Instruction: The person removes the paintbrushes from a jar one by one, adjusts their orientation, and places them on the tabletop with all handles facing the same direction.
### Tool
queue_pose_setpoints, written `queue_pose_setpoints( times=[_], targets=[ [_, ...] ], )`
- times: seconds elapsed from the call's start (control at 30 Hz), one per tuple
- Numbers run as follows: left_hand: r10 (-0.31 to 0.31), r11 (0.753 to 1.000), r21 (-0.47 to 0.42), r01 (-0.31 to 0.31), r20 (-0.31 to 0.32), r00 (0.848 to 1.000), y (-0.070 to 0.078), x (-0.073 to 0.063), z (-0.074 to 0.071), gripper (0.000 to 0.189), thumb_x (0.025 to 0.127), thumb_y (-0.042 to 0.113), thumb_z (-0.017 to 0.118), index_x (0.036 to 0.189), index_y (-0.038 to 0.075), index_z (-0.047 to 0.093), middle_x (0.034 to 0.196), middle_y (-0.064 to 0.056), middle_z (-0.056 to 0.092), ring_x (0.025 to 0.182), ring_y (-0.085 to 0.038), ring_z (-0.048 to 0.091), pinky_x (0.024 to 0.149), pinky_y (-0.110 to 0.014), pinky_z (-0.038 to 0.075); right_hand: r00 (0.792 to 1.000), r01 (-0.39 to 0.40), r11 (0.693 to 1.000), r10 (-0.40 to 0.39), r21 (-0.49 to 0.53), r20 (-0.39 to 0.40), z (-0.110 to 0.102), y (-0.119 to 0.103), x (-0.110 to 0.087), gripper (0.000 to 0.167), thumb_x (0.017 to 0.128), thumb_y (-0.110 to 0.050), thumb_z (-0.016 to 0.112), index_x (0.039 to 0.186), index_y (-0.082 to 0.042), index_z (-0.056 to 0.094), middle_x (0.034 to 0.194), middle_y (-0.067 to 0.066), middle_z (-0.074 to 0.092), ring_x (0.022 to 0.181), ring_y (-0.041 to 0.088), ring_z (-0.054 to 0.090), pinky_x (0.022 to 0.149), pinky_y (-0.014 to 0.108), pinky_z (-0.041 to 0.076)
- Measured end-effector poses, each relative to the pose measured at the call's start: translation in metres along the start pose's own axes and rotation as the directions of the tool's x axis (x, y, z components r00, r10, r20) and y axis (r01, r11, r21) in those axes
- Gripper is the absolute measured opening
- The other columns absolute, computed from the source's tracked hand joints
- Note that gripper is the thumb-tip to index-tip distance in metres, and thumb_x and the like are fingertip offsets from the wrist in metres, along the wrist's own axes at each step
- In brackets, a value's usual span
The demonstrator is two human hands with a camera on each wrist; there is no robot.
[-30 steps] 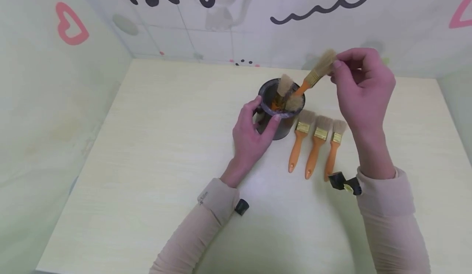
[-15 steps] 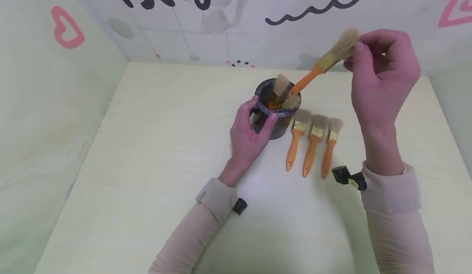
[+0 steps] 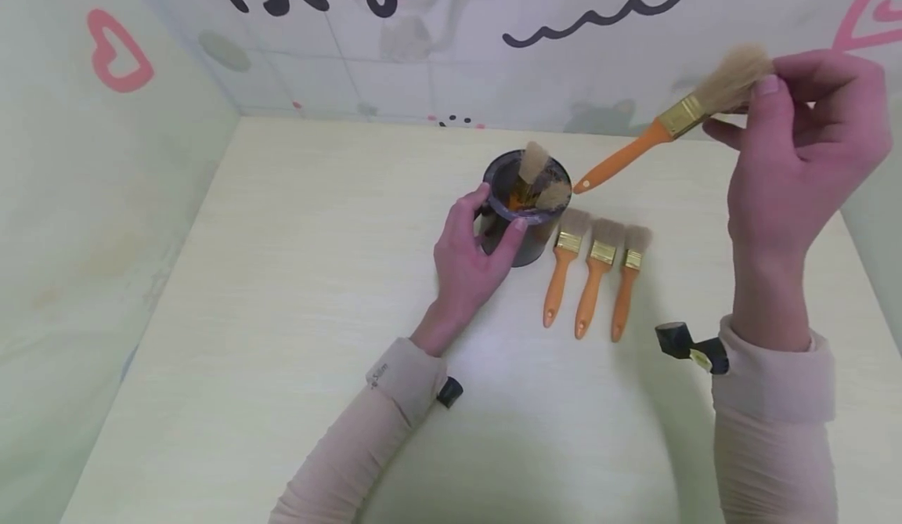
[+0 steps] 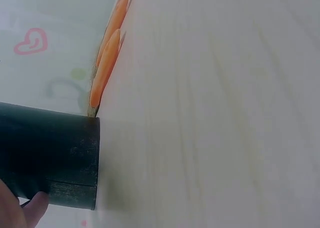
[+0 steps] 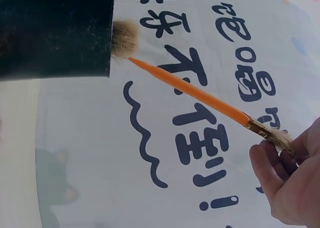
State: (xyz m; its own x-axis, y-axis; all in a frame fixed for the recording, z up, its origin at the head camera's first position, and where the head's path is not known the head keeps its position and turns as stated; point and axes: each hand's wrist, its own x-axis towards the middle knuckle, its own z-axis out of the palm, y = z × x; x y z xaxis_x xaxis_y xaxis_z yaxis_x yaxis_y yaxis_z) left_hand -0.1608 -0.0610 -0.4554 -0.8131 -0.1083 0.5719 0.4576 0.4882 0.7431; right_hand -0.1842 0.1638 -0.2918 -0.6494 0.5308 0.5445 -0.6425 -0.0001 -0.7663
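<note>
My right hand (image 3: 810,132) pinches a paintbrush (image 3: 627,156) by its pale bristles, up and right of a dark cylindrical cup (image 3: 524,246). The brush's orange handle slants down toward the cup's rim, and in the right wrist view its handle tip is apart from the cup (image 5: 55,35). My left hand (image 3: 472,262) grips the cup at its near left side, thumb and fingers at the rim. Bristle ends of two brushes (image 3: 534,162) show in the cup; their handles are mostly hidden inside. In the left wrist view the cup (image 4: 55,155) stands on the table.
Three paintbrushes with orange handles lie side by side right of the cup: a left one (image 3: 557,285), a middle one (image 3: 592,289) and a right one (image 3: 623,297). Behind the pale table (image 3: 303,273) rises a printed cloth wall (image 3: 317,77).
My right hand has moved right and drawn the paintbrush out of the cup, its handle end now clear of the rim. My left hand keeps its hold on the cup.
</note>
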Motion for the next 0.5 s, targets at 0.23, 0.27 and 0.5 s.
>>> queue_pose_setpoints(
  times=[0.23, 0.27, 0.5],
  targets=[
    [-0.022, 1.0, -0.022, 0.022, 0.026, 0.999, -0.005, -0.005, 0.0, 0.053, 0.092, 0.029, 0.071, 0.132, -0.002, 0.055, 0.138, -0.019, 0.061, 0.116, -0.029, 0.066, 0.068, -0.038, 0.063, 1.0, -0.017, 1.0, 0.018, -0.012, 0.011, -0.009, 0.008, -0.005, 0.015, 0.088, 0.013, 0.054, 0.086, 0.006, 0.067, 0.077, 0.014, 0.06, 0.064, 0.023, 0.071, 0.057, 0.027, 0.061],
    [-0.021, 0.999, -0.025, 0.022, 0.026, 0.999, -0.005, -0.006, 0.0, 0.053, 0.092, 0.029, 0.071, 0.131, -0.002, 0.055, 0.137, -0.019, 0.061, 0.116, -0.029, 0.066, 0.068, -0.039, 0.063, 0.999, -0.01, 0.999, 0.011, -0.035, 0.038, -0.011, 0.012, -0.006, 0.017, 0.089, 0.012, 0.054, 0.087, 0.004, 0.068, 0.077, 0.013, 0.061, 0.064, 0.022, 0.071, 0.057, 0.027, 0.061],
    [-0.021, 0.999, -0.026, 0.021, 0.016, 1.0, -0.009, -0.005, 0.001, 0.053, 0.092, 0.029, 0.071, 0.132, -0.002, 0.054, 0.138, -0.018, 0.061, 0.116, -0.029, 0.066, 0.068, -0.039, 0.063, 0.976, -0.091, 0.957, 0.141, -0.274, 0.165, -0.03, 0.037, -0.015, 0.017, 0.096, 0.006, 0.054, 0.101, -0.002, 0.068, 0.089, 0.004, 0.062, 0.07, 0.012, 0.067, 0.06, 0.02, 0.059]
  ],
)
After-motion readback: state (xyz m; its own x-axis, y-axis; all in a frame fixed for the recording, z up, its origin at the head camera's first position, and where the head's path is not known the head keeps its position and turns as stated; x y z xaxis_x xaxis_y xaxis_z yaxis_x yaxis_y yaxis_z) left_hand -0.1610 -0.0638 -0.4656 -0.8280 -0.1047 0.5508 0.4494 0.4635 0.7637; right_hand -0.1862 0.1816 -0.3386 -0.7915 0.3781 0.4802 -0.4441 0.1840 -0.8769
